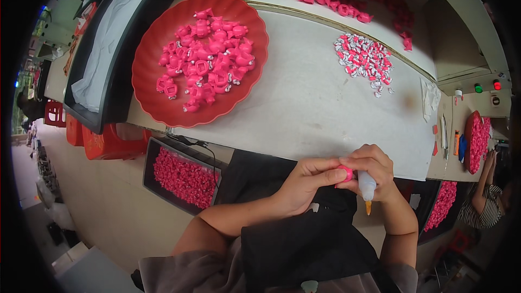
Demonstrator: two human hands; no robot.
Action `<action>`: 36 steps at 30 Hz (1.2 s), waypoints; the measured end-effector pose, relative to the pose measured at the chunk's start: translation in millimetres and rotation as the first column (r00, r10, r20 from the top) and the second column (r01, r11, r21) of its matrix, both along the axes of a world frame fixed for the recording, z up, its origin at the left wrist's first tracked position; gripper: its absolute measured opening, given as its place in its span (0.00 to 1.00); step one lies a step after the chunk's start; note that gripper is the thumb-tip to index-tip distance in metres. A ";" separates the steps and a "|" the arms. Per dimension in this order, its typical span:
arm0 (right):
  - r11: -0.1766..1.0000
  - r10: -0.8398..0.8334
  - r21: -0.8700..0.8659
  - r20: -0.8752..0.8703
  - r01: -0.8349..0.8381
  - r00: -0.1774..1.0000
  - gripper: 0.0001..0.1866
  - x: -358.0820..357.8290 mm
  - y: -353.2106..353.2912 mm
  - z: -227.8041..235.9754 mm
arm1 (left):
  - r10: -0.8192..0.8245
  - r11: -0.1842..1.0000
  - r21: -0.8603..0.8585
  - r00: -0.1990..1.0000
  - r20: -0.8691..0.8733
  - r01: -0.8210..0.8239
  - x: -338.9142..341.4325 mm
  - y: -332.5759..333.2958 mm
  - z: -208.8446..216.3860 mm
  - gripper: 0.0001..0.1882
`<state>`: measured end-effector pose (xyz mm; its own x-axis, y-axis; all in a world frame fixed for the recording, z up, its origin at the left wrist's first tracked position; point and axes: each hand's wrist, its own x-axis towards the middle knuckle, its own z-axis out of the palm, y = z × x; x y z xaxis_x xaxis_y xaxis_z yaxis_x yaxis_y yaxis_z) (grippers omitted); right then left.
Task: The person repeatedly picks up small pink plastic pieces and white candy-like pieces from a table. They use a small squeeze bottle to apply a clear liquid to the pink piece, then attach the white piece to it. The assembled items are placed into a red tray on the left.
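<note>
Near the front edge of the worktable, my left hand pinches a small pink plastic piece between thumb and fingers. My right hand is closed around a translucent squeeze bottle, its amber nozzle pointing down toward me. Fingertips of the right hand also touch the pink piece, hiding part of it. Beyond my hands, a scalloped red plate holds a heap of pink figure-like pieces. A pile of tiny white-and-pink parts lies on the white sheet at the far right.
Loose pink pieces lie on a shelf behind the table. A black tray lined with white stands at the left, above a red stool. Below the table edge sits a dark bin of pink pieces. Another person is at the far right.
</note>
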<state>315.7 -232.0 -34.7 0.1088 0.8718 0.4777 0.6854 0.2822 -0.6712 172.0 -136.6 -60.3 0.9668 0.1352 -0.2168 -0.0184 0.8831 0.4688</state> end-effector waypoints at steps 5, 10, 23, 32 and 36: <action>1.000 0.008 0.006 0.071 -0.008 0.997 0.21 -4.4 5.7 3.7 | -0.028 0.997 -0.068 0.999 0.033 0.030 -3.5 7.1 -1.8 0.11; 0.994 0.031 -0.106 0.056 -0.025 0.998 0.21 -2.5 13.6 12.4 | -0.018 0.981 -0.190 0.999 0.044 0.026 -2.4 9.6 -8.5 0.12; 0.996 -0.045 0.066 -0.114 0.052 0.992 0.23 -5.0 15.8 -9.0 | 0.104 0.788 0.595 0.987 0.125 -0.158 2.0 30.7 -2.7 0.12; 0.951 -0.308 -0.059 -0.231 0.303 0.923 0.21 -8.3 -5.4 -17.8 | 0.106 0.800 0.596 0.993 -0.043 -0.060 5.0 40.7 6.0 0.16; 0.934 -0.358 -0.072 -0.224 0.351 0.907 0.19 4.7 -19.8 -18.2 | 0.159 0.485 0.871 0.987 -0.006 -0.073 11.7 49.5 8.9 0.19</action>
<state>320.4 -251.7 -52.8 0.5164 0.7688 0.3772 0.5628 0.0273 -0.8261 183.8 -87.1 -51.4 0.9139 0.4058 0.0055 -0.0160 0.0225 0.9996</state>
